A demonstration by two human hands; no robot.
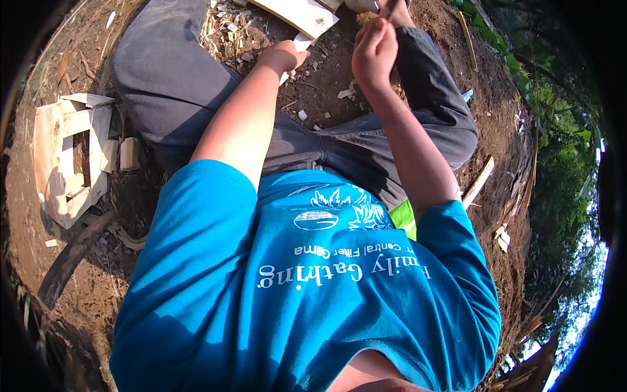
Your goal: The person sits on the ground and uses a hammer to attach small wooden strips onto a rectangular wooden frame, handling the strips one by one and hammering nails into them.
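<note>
Near the top edge, my left hand [287, 57] is closed around a thin white strip [302, 42], which sticks out on both sides of the fingers. The strip's upper end meets the edge of a pale wooden board [304, 18] that runs out of view. To its right, my right hand [377, 52] is raised in a fist. A narrow brown piece [390, 9] shows just above that fist. Whether the fingers grip it, and what it is, I cannot make out. My legs [176, 72] in dark trousers are bent around the work spot.
A small pale wooden frame [77, 124] stands on the dirt at left, with a wood block [129, 154] beside it. Below lies a dark branch [75, 258]. Wood chips [225, 29] litter the soil between my legs. A wood strip [479, 181] lies at right, before green plants [558, 157].
</note>
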